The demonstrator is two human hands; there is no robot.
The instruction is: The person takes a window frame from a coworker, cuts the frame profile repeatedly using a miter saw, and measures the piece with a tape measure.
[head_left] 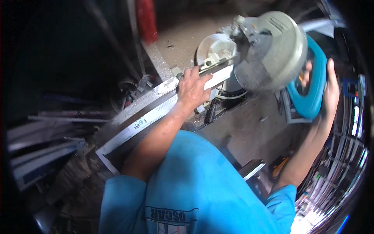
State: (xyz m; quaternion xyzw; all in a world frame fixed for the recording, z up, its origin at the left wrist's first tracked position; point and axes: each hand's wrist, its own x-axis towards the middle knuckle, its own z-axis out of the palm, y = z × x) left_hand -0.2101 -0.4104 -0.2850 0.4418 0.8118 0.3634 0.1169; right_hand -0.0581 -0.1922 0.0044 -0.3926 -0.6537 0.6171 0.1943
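A long metal profile (159,110) with a white printed film runs diagonally from the lower left to the miter saw (286,46). My left hand (192,89) grips it near the saw, the fingers over its far edge against the saw's fence (212,62). The pale, rounded blade guard stands just right of the profile's end, and the blade's edge is blurred. At the right, my right hand (331,91) is wrapped round the saw's teal loop handle (320,74), with fingertips showing through the opening.
A dusty metal rail (161,87) lies along the profile's far side. Long pieces of metal stock (43,156) lie at the left, blurred. A short profile piece (253,168) is near my right elbow. Racks of stock (339,167) fill the right side. Something red (146,21) stands at the back.
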